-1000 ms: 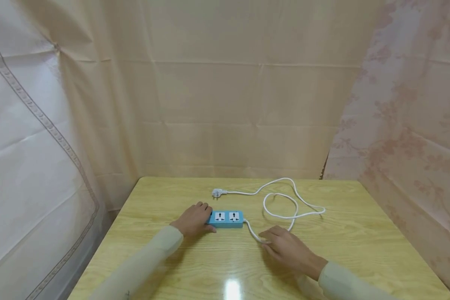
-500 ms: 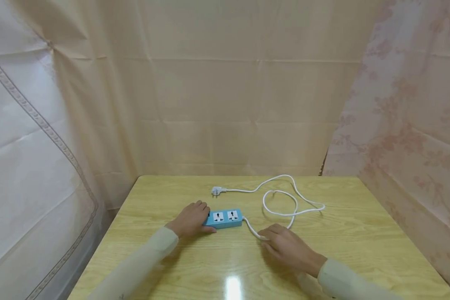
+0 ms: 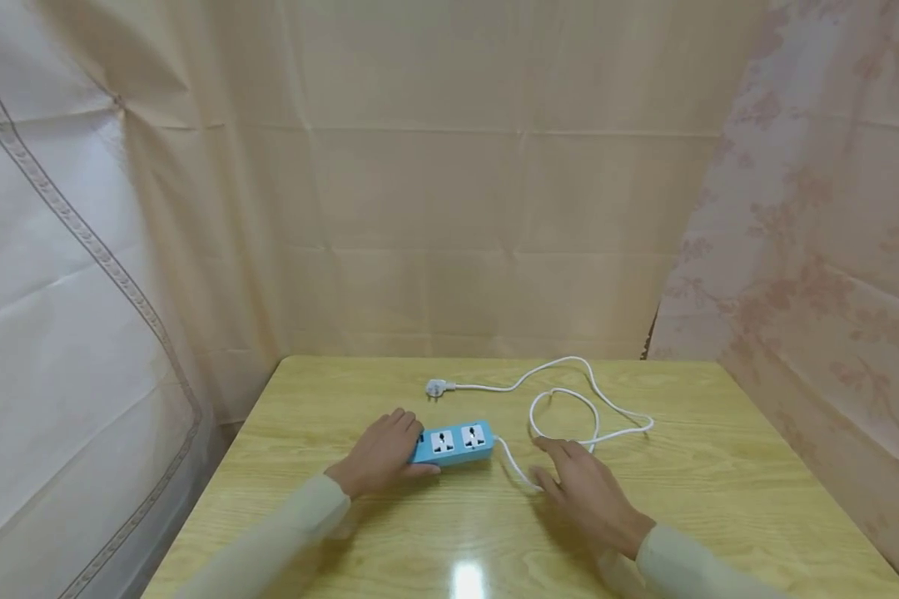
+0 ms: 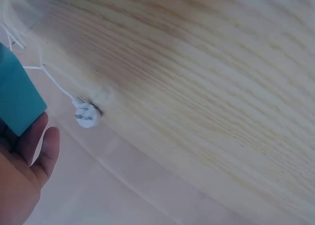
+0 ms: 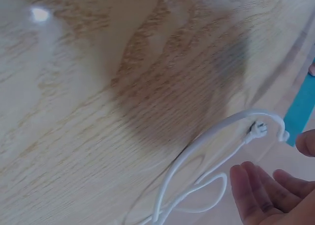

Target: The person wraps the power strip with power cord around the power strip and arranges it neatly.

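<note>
Right, on my head feed the thing that's just changed is the right hand (image 3: pixel 588 492). A second ago its fingers were pinching the cord (image 5: pixel 207 134) close to the strip (image 3: pixel 460 457); now thumb and fingers are apart and I don't see them gripping anything. The cord runs past just beside the thumb tip, can't tell if they still brush. The strip has swung too: it lay about level across the frame, and now its right end points up a bit. I'd read that as the left hand (image 3: pixel 384 453) doing all the holding, with the cord left slack.

Pose-wise, the left hand reaches in from lower left, clamped on the strip's left end, thumb along the near side and fingers over the far side. I can't tell whether the strip is flat on the table (image 3: pixel 389 549) or slightly raised. The right hand reaches in from lower right; in my right wrist view its fingers sit side by side at the lower right, with a clear gap to the thumb at the right edge.

As for where stuff is: strip's lower middle of the head frame, cord leaving its right end, looping off to the right, then back to the plug (image 3: pixel 436 388), above the strip and apart from both hands.
</note>
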`<state>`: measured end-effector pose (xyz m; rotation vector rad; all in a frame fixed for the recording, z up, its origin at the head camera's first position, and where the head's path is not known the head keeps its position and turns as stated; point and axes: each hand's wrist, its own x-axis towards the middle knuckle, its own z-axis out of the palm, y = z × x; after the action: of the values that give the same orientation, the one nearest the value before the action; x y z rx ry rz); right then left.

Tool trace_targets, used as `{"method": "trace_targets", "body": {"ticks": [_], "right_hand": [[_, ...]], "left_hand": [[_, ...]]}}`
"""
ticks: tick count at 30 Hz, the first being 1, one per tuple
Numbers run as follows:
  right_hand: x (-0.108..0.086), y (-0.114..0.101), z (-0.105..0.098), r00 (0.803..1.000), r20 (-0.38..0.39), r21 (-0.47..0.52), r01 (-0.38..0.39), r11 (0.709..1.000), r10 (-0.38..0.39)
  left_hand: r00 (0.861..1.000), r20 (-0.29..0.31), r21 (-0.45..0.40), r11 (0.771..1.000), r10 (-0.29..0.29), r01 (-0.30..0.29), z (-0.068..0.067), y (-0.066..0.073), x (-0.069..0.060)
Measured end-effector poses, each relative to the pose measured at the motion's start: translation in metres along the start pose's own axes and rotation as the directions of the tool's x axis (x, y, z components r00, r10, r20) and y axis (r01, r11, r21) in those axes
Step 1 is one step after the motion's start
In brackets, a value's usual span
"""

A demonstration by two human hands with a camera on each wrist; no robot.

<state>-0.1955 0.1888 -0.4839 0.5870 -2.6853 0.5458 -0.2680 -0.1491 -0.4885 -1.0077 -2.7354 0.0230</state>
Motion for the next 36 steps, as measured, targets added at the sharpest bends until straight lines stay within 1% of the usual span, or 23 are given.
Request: {"method": "trace_targets", "body": {"ticks": [3,7,11,14,16,18,21,23,26,29,31,34,36], "right_hand": [[0.002,-0.001,-0.001,1.000,0.007,-0.015,-0.007,1.000,0.007],[0.004,-0.003,0.001,1.000,-0.007,-0.031,-0.013,0.999,0.013],[0.006,-0.007,0.000,0.999,0.011,0.004,-0.036,0.999,0.036],[0.007,-0.009,0.000,0.997,0.018,0.038,-0.075,0.996,0.074],[0.008,-0.010,-0.001,0.995,0.005,0.062,-0.104,0.993,0.104],[0.009,-0.010,0.000,0.992,-0.029,0.081,-0.119,0.990,0.122],[0.009,-0.008,0.000,0.990,-0.075,0.107,-0.111,0.988,0.120],[0.009,-0.007,0.001,0.991,-0.080,0.117,-0.099,0.988,0.109],[0.009,-0.008,0.002,0.995,-0.030,0.152,-0.090,0.984,0.095],[0.007,-0.010,0.003,0.995,0.052,0.183,-0.089,0.979,0.081],[0.006,-0.012,0.004,0.992,0.104,0.215,-0.094,0.972,0.073],[0.007,-0.012,0.005,0.988,0.147,0.258,-0.082,0.963,0.045],[0.007,-0.012,0.005,0.986,0.162,0.317,-0.077,0.945,0.025]], "left_hand": [[0.999,-0.031,-0.006,1.000,-0.008,0.008,-0.003,0.004,-0.002],[0.998,-0.057,-0.012,1.000,-0.010,0.009,-0.006,0.010,-0.003],[0.996,-0.085,0.010,1.000,0.000,0.001,-0.009,0.014,-0.005],[0.994,-0.105,0.030,1.000,0.008,-0.005,-0.010,0.016,-0.007],[0.994,-0.110,0.036,0.999,0.012,-0.008,-0.010,0.017,-0.008],[0.993,-0.114,0.041,0.999,0.020,-0.015,-0.010,0.018,-0.009],[0.992,-0.121,0.046,0.999,0.031,-0.025,-0.010,0.018,-0.011],[0.991,-0.131,0.054,0.998,0.039,-0.032,-0.010,0.019,-0.012],[0.987,-0.151,0.057,0.998,0.047,-0.039,-0.009,0.019,-0.013],[0.984,-0.167,0.052,0.998,0.054,-0.046,-0.011,0.020,-0.015],[0.983,-0.172,0.054,0.997,0.062,-0.054,-0.012,0.021,-0.015],[0.982,-0.174,0.065,0.996,0.069,-0.059,-0.014,0.022,-0.016],[0.982,-0.175,0.075,0.995,0.071,-0.058,-0.014,0.023,-0.017]]}}
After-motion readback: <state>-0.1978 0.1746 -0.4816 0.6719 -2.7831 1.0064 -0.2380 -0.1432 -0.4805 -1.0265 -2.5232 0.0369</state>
